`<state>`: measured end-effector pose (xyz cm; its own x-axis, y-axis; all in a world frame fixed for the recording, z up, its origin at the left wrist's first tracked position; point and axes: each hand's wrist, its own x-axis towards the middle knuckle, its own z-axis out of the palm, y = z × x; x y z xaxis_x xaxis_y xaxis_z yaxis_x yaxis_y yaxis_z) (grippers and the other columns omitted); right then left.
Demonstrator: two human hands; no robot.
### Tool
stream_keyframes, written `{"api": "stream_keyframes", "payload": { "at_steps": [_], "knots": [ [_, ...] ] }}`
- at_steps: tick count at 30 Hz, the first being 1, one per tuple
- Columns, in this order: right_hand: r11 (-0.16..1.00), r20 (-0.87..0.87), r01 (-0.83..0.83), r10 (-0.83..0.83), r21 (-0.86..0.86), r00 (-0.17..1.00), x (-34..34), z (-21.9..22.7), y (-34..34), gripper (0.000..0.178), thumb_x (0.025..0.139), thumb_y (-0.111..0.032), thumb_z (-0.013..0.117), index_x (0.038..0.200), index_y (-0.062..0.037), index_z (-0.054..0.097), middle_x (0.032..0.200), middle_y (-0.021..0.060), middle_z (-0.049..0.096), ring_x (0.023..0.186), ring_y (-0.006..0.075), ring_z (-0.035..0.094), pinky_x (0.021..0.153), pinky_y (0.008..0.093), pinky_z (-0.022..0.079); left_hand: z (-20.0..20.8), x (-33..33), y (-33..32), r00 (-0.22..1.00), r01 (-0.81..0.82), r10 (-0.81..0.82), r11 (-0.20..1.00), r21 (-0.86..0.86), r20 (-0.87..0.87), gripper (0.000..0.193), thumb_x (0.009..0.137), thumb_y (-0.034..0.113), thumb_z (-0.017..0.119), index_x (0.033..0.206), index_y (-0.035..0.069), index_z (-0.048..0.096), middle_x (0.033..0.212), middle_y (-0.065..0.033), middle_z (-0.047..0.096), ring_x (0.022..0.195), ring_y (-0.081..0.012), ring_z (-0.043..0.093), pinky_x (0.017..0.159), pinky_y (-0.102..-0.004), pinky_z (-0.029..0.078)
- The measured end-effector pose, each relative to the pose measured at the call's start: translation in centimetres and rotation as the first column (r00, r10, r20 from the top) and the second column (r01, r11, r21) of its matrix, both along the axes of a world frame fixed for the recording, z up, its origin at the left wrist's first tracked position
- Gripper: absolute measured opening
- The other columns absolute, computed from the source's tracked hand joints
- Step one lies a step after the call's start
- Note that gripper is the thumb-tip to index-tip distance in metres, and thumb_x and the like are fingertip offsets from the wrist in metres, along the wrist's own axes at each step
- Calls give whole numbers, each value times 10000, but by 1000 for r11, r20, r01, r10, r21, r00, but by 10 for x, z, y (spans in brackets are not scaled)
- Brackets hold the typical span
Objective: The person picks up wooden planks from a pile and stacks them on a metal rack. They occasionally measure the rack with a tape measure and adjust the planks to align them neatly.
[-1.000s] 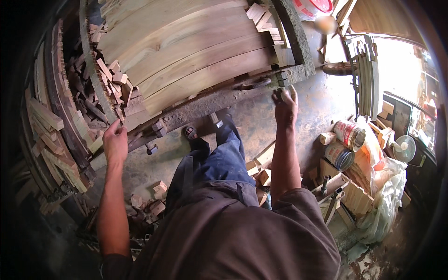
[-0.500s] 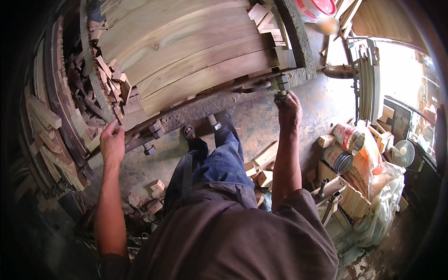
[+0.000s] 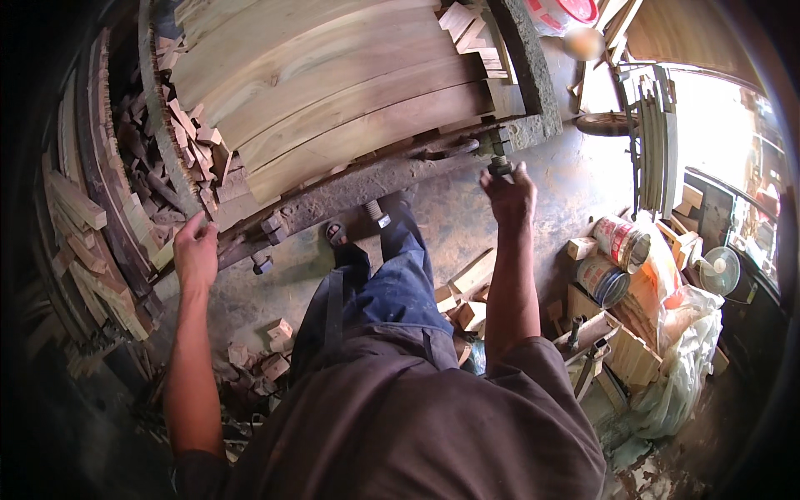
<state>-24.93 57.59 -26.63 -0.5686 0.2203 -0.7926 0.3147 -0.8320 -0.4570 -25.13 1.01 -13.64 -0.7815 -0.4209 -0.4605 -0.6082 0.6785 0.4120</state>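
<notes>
A rusty metal frame [image 3: 350, 190] surrounds a stack of pale wooden boards [image 3: 342, 92]. Large bolts pass through its near bar: a left bolt [image 3: 263, 262], a middle bolt [image 3: 379, 217] and a right bolt [image 3: 500, 165]. My right hand [image 3: 512, 204] is just below the right bolt, its thumb and fingers spread to either side of the bolt's head. At the frame's near left corner, my left hand [image 3: 197, 258] has its fingers bent together. What lies between those fingers is hidden.
Wood offcuts [image 3: 196, 142] fill the space left of the boards, and more wooden blocks [image 3: 275, 337] lie by my legs. On the right are paint buckets [image 3: 604, 279], a clear plastic bag [image 3: 679, 358], a small fan [image 3: 718, 272] and upright wooden strips [image 3: 658, 150].
My right hand has loosened from around the right bolt, and its fingers have spread, uncovering the bolt's head. The left hand has shifted slightly and stays at the frame's corner.
</notes>
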Motion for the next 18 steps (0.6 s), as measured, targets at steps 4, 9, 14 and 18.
{"api": "stream_keyframes", "payload": {
  "at_steps": [4,9,14,18],
  "knots": [
    [834,-262,5,168,552,950,6,-2,-13,159,909,-30,574,1050,43,581,986,170,644,847,294,657,856,417,541,7,-4,9,1000,-17,17,1000,-12,1,430,895,177,628,1270,-31,599,814,-87,646,730,-170,575,732,-312,475],
    [975,-169,81,-45,207,985,-2,11,-12,189,916,-64,568,1080,30,568,996,190,665,849,300,667,860,410,544,9,-4,10,1000,-14,14,1000,3,5,425,896,165,620,1271,-33,596,808,-84,646,714,-166,571,711,-315,473],
    [891,-285,84,52,447,957,5,-20,-4,230,985,-176,521,1055,40,558,1001,209,659,882,316,656,784,434,573,10,-6,13,1000,0,0,1000,-27,-17,419,901,165,615,1271,-31,598,809,-85,646,708,-164,566,702,-316,472],
    [988,-59,66,-58,140,997,2,-7,-2,107,945,-93,571,1018,-18,595,989,188,663,903,312,653,836,487,543,6,-3,8,1000,16,-16,999,-34,-13,425,900,168,614,1276,-28,596,812,-87,647,708,-162,565,706,-314,473]
  ]
}}
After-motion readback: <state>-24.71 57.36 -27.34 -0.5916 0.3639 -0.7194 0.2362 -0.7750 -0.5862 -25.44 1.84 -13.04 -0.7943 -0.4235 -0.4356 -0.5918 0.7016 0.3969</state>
